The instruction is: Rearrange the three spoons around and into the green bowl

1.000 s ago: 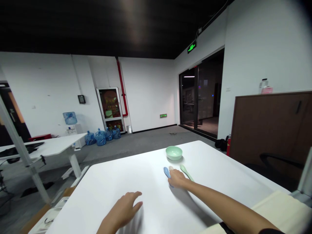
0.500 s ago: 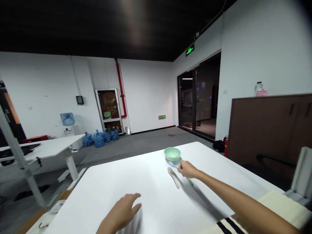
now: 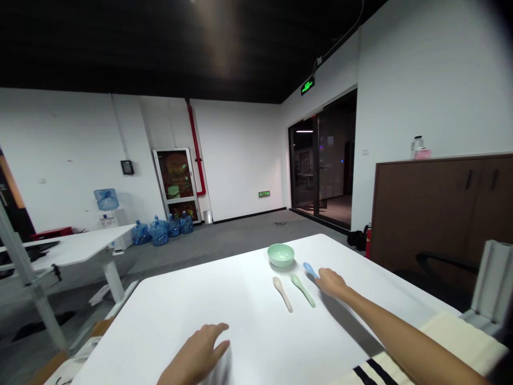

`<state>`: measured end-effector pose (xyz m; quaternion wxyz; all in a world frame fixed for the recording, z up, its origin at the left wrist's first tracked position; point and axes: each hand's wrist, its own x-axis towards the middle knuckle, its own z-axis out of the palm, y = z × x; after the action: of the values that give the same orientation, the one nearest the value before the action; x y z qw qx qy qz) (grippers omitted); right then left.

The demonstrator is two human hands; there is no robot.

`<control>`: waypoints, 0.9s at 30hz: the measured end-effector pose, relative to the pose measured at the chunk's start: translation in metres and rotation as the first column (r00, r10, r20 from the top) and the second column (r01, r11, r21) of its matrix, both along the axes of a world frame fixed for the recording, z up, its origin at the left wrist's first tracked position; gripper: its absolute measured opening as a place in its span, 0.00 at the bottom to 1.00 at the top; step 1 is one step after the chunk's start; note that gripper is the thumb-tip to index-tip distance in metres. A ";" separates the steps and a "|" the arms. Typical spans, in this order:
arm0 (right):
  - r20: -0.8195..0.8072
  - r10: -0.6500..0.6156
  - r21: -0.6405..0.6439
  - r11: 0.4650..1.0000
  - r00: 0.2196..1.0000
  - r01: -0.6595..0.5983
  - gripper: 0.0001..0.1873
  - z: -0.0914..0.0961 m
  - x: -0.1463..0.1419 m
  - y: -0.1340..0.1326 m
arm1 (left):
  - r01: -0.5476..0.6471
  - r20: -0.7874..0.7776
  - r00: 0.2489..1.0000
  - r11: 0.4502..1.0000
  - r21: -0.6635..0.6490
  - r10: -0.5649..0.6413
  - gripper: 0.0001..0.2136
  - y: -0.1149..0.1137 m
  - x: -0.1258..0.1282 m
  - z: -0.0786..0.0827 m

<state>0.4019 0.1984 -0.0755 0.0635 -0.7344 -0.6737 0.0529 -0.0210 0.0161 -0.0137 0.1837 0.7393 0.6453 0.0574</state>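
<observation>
Blue spoon (image 3: 308,269) is lying to the right of the pale green spoon (image 3: 303,291) and near the green bowl (image 3: 281,257), and I am gripping its handle with the fingers of my right hand (image 3: 332,282) drawn narrow around it. My left hand (image 3: 196,350) is holding its thumb and forefinger wide apart at the near side of the white counter (image 3: 192,299). Left of the green one, a beige spoon (image 3: 282,294) is resting. Cream cloth (image 3: 460,334) is covering the near right part. Beyond, blue water bottles (image 3: 159,232) are standing on the grey floor (image 3: 224,240), a red pipe (image 3: 195,144) is running down the white wall, and a brown cabinet (image 3: 425,208) is filling the right side.

My right hand is hiding most of the handle, and I am not managing to tell whether the bowl end is touching the counter. My right forearm is crossing the cloth; the bottom edge is cutting off my left wrist. Behind the glass door (image 3: 332,160), darkness is blurring the details.
</observation>
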 end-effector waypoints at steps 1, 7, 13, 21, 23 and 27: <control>-0.002 -0.008 -0.011 1.000 1.000 0.008 0.15 -0.001 0.002 0.001 | 0.000 -0.001 1.000 1.000 -0.003 0.000 0.25 0.000 0.000 0.000; -0.016 -0.030 -0.050 0.998 0.999 0.029 0.13 -0.005 0.007 0.001 | 0.008 -0.035 0.999 1.000 -0.018 -0.008 0.25 0.000 0.001 0.002; -0.027 -0.015 -0.049 0.999 1.000 0.013 0.13 -0.010 0.004 -0.001 | 0.000 -0.027 1.000 1.000 -0.017 -0.001 0.25 0.000 0.000 0.002; -0.029 0.015 -0.077 0.997 0.999 -0.017 0.13 -0.013 0.003 -0.002 | 0.001 -0.023 1.000 1.000 -0.025 -0.002 0.25 -0.002 0.001 0.004; -0.032 0.014 -0.079 0.997 0.999 -0.017 0.13 -0.014 0.003 -0.002 | -0.006 -0.020 1.000 1.000 -0.029 0.006 0.26 -0.001 0.000 0.004; -0.034 0.013 -0.080 0.997 0.999 -0.016 0.14 -0.013 0.003 -0.003 | -0.002 -0.017 1.000 1.000 -0.024 0.002 0.26 0.000 -0.002 0.000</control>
<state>0.4051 0.1957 -0.0890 0.0450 -0.7305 -0.6751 0.0927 -0.0226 0.0163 -0.0135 0.1870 0.7370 0.6481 0.0437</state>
